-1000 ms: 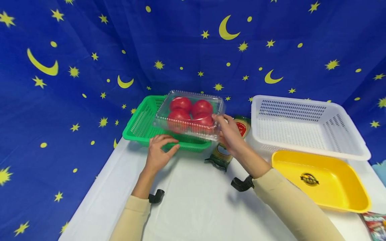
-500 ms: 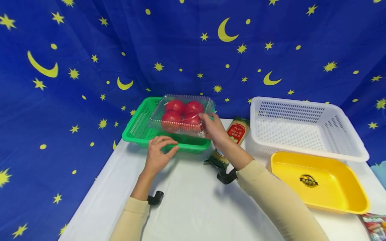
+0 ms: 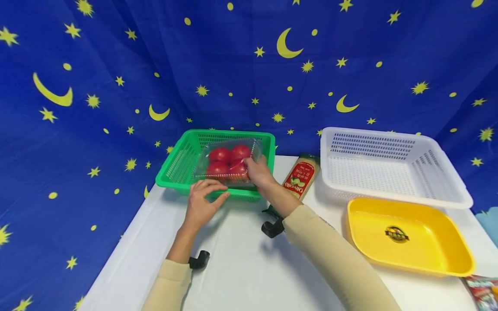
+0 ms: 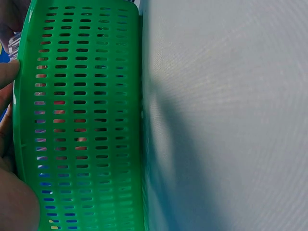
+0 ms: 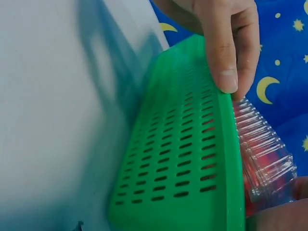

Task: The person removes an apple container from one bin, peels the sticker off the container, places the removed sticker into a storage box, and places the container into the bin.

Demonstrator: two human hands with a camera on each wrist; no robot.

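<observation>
A clear plastic clamshell box [image 3: 228, 176] with several red tomatoes [image 3: 219, 168] in it lies tilted inside the green slotted basket [image 3: 244, 194]. My right hand [image 3: 260, 173] grips the box at its right end, thumb on top. At the basket's front rim, my left hand [image 3: 202, 202] pinches the edge; the right wrist view shows its thumb [image 5: 225, 77] outside the rim and a finger behind it. In that same view the ridged side of the box [image 5: 264, 154] shows just past the rim. The left wrist view mostly shows the basket's slotted wall [image 4: 82, 120].
Right of the basket lies a green and red packet labelled Olivoila [image 3: 299, 177], partly behind my right forearm. Beyond it stand a white slotted basket [image 3: 397, 196] and, nearer, a yellow tray [image 3: 424, 233]. A colourful packet [image 3: 482, 289] sits at the lower right. A blue starry cloth hangs behind.
My right hand has carried the box of tomatoes left and down, from above the green basket to inside it. My left hand has stayed at the front rim.
</observation>
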